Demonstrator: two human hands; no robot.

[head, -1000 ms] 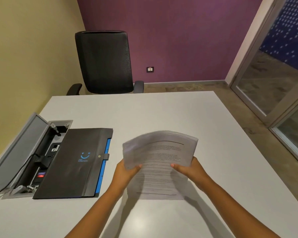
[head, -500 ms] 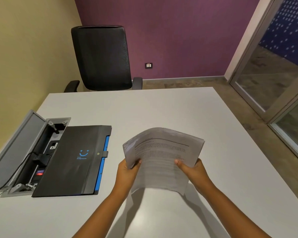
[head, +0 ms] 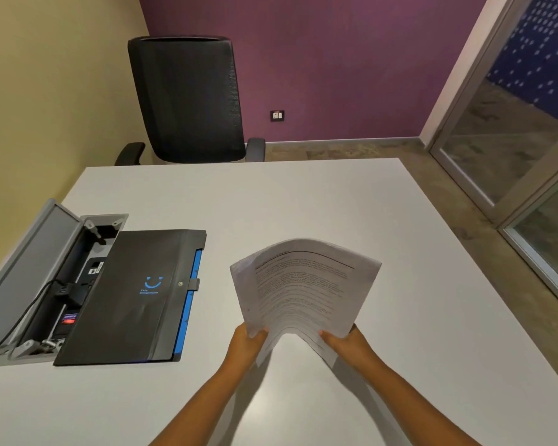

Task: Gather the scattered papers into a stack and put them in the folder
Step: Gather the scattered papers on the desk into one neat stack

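A stack of printed white papers point(head: 303, 288) is held up off the white table, bowed upward in the middle. My left hand point(head: 247, 344) grips its lower left corner and my right hand point(head: 348, 344) grips its lower right corner. A closed black folder point(head: 132, 297) with a blue smile logo and a blue edge lies flat on the table, to the left of the papers and apart from them.
An open grey cable box point(head: 42, 278) with plugs and a cord is sunk into the table point(head: 303, 201) left of the folder. A black office chair point(head: 187, 98) stands at the far edge. Glass doors point(head: 529, 156) are on the right.
The papers have been raised and tipped more upright, all sheets now off the table. Both hands slid from the stack's sides down to its bottom corners.
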